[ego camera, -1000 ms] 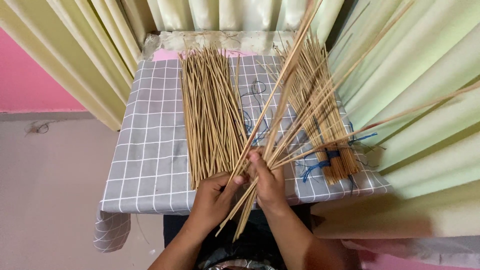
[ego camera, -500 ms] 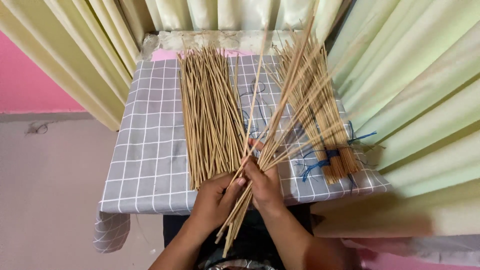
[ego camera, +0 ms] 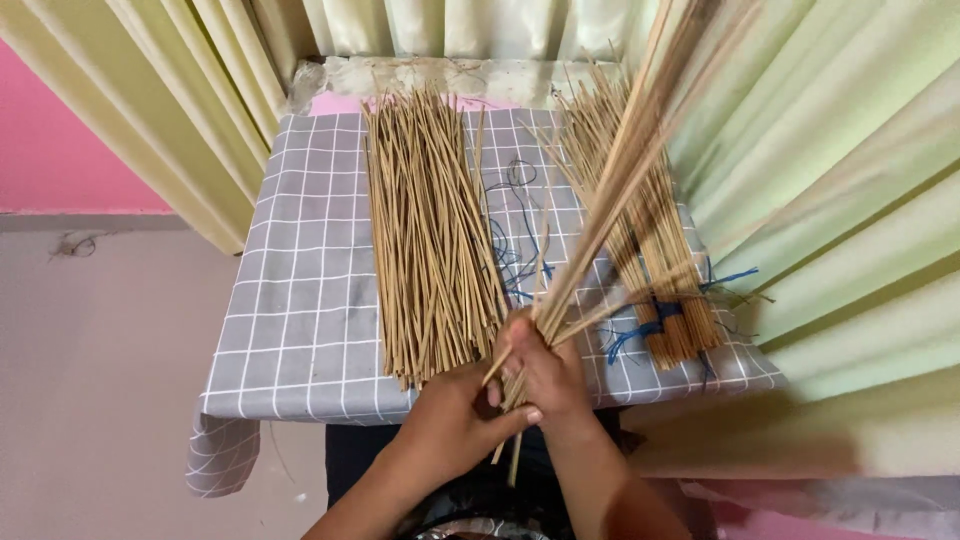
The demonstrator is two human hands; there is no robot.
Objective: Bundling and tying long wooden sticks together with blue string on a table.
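Both my hands clasp one bunch of thin tan sticks [ego camera: 625, 190] at its lower end, over the table's near edge. My right hand [ego camera: 550, 375] wraps the bunch. My left hand [ego camera: 455, 420] presses against it from the left, thumb across the sticks. The bunch slants up and to the right, its far tips blurred near the curtain. A loose pile of the same sticks [ego camera: 430, 235] lies flat on the grey checked tablecloth [ego camera: 300, 290], left of my hands. A tied bundle of sticks [ego camera: 665, 250] with blue string lies to the right.
Blue string [ego camera: 520, 250] trails on the cloth between the pile and the tied bundle. Pale green curtains [ego camera: 830, 180] hang behind and to the right of the small table. A pink wall [ego camera: 50, 140] and a beige floor [ego camera: 100, 380] are at the left.
The fanned-out sticks have been gathered into a tighter bunch. My hands have shifted slightly toward me and the bunch now points more steeply up and right.
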